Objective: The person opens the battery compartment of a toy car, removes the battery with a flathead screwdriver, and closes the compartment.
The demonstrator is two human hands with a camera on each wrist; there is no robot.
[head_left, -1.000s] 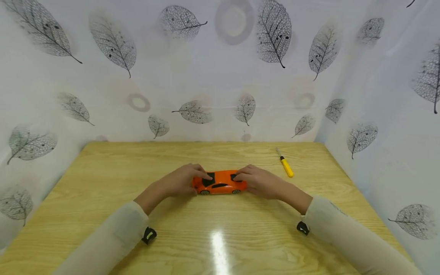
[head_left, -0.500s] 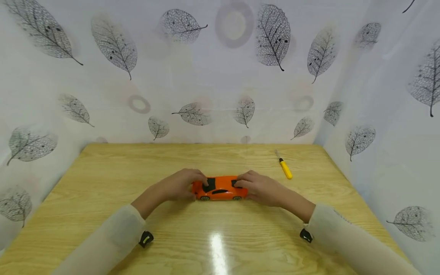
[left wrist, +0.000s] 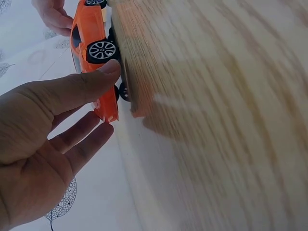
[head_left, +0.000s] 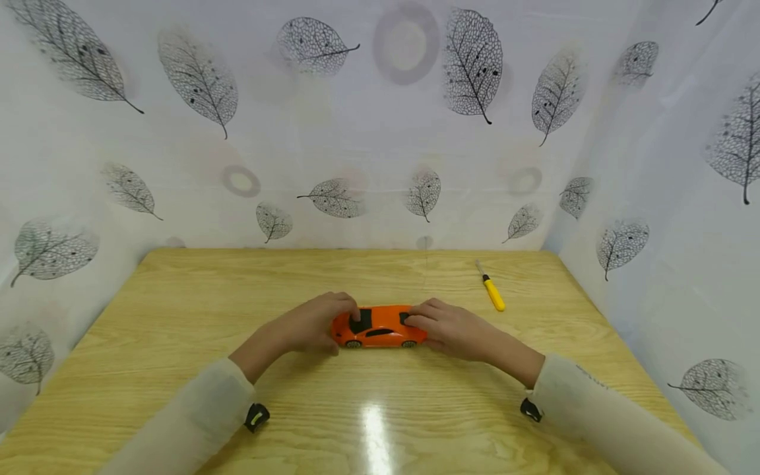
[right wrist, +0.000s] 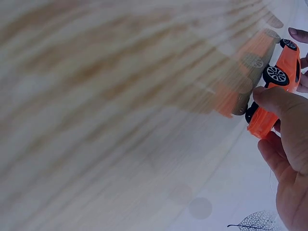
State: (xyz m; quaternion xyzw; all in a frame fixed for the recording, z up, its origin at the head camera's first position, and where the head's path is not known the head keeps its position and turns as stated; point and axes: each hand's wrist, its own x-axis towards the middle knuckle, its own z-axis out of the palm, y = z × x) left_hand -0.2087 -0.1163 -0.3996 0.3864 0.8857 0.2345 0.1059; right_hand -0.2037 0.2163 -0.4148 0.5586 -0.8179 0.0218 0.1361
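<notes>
An orange plastic toy car with black windows (head_left: 388, 315) sits upright at the middle of the glossy wood-grain bench (head_left: 380, 389), its nose to the left; whether every wheel bears on the surface is hard to tell. The left hand (head_left: 309, 324) cups the nose loosely, a finger over the windscreen and the thumb standing apart from the near side, so it has no firm hold. The right hand (head_left: 460, 330) grips the tail, thumb by the near rear wheel, fingers over the rear. The step in hand looks like steadying the car from both ends. Any lift or turn would call for the left thumb closing in first. A yellow-handled screwdriver (head_left: 494, 295) lies far right, untouched.
</notes>
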